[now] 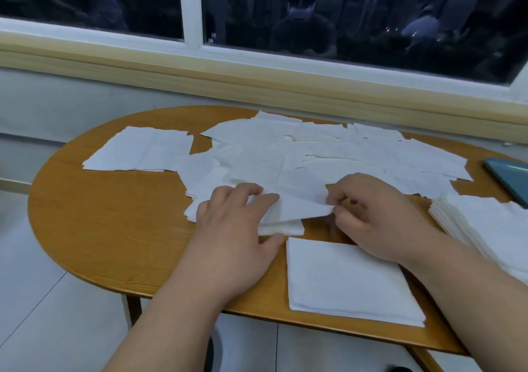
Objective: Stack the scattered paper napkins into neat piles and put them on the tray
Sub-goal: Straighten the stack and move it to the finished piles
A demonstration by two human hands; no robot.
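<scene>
Mid-frame, one napkin (297,200) is pinched at its corner by the right hand (371,217); the left hand (231,229) lies flat on it. Loose napkins (314,149) spread behind, a squared pile (345,283) sits below, and a teal tray (510,176) is at the right edge.

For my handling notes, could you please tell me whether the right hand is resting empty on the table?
No, the right hand pinches the near corner of a loose napkin between thumb and fingertips.

At the far right the teal tray (508,177) and the napkin stack (485,224) beside it run off the edge. The left hand (231,229) covers most of a small napkin pile (285,228).
</scene>
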